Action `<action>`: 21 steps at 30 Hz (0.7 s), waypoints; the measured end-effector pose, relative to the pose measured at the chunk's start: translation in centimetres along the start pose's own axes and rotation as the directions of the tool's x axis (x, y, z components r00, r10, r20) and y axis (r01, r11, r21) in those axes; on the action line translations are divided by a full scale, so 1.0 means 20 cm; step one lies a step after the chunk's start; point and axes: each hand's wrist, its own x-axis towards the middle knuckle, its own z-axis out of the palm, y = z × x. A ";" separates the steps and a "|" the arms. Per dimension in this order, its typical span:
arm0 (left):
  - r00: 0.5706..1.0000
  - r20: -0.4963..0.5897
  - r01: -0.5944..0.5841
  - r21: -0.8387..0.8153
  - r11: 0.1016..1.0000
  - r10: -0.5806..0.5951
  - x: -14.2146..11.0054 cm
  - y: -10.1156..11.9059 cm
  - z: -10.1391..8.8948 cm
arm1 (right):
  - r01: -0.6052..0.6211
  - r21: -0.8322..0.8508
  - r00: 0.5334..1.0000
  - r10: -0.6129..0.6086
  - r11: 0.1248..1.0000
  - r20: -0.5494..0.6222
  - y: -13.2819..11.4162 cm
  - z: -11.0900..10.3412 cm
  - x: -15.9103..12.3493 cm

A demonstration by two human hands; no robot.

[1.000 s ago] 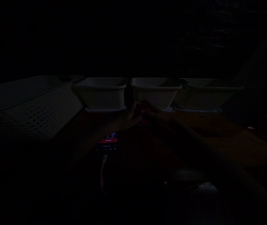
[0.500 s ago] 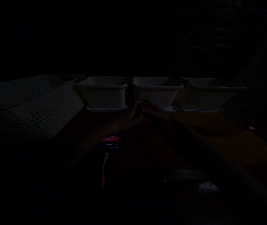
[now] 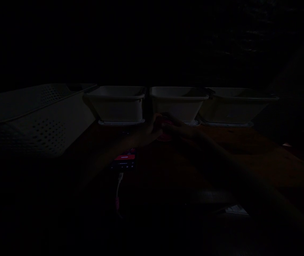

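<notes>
The scene is very dark. Between my two hands is a round red object (image 3: 164, 134), its kind too dim to make out. My left hand (image 3: 152, 129) curls around its left side. From the right, my right hand (image 3: 180, 128) closes on it, fingers over its top and far side. Both hands are low over the wooden table (image 3: 237, 149), in front of the middle white bin. Under my left forearm lies a phone (image 3: 125, 160) with a lit screen, partly covered by the arm. A white cable (image 3: 119, 183) runs from its near end.
Along the back stand a left white bin (image 3: 121, 110), a middle white bin (image 3: 177, 108) and a right white bin (image 3: 229, 110). A large white perforated basket (image 3: 74, 119) is at the left. Something pale (image 3: 236, 209) shows below the table's front edge.
Hardly anything differs. Both hands stay on the red object in the same place, and the view has shifted very slightly.
</notes>
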 end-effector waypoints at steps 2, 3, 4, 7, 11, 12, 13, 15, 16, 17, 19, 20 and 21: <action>1.000 0.004 0.015 -0.001 1.000 -0.015 0.00 0.01 0.00 | 0.001 -0.014 1.000 -0.001 1.000 -0.002 0.00 0.00 0.00; 1.000 0.007 0.024 -0.003 1.000 -0.024 0.00 0.01 0.00 | 0.002 -0.022 1.000 -0.002 1.000 -0.002 0.00 0.00 0.00; 1.000 0.011 0.029 -0.003 1.000 -0.029 0.00 0.01 0.00 | 0.003 -0.029 1.000 -0.003 1.000 -0.003 0.00 0.00 0.00; 0.999 0.016 0.029 0.006 1.000 -0.029 0.00 0.01 0.00 | -0.010 -0.032 1.000 0.009 0.999 -0.006 0.00 0.00 0.00; 0.999 0.016 0.029 -0.009 1.000 -0.028 0.00 0.01 0.00 | -0.013 -0.024 1.000 0.013 1.000 -0.008 -0.01 0.00 0.00; 0.999 0.017 0.031 -0.013 0.999 -0.031 0.00 0.01 0.00 | -0.012 -0.023 1.000 0.011 1.000 -0.008 -0.01 0.00 0.00; 0.999 0.017 0.031 -0.018 0.999 -0.030 0.00 0.01 0.00 | -0.010 -0.023 1.000 0.010 1.000 -0.008 -0.01 0.00 0.00; 1.000 0.011 0.029 -0.022 0.999 -0.029 0.00 0.01 0.00 | -0.010 -0.028 1.000 0.010 1.000 -0.009 -0.02 0.00 -0.01; 1.000 0.007 0.026 -0.023 0.999 -0.026 0.00 0.01 0.00 | -0.012 -0.029 1.000 0.012 0.999 -0.008 -0.02 0.00 -0.01; 1.000 0.003 0.022 -0.020 1.000 -0.022 0.00 0.01 0.00 | -0.016 -0.030 1.000 0.016 0.999 -0.007 -0.02 0.00 -0.01; 1.000 -0.005 0.017 -0.007 1.000 -0.017 0.00 0.00 0.01 | -0.021 -0.025 1.000 0.021 0.999 -0.001 -0.01 0.00 0.00; 1.000 -0.011 0.015 -0.003 1.000 -0.015 0.00 0.00 0.01 | -0.021 -0.018 1.000 0.021 1.000 -0.001 -0.01 0.00 0.00; 1.000 -0.013 0.012 -0.002 1.000 -0.012 0.00 -0.01 0.01 | -0.018 -0.011 1.000 0.017 1.000 -0.003 -0.01 0.00 0.00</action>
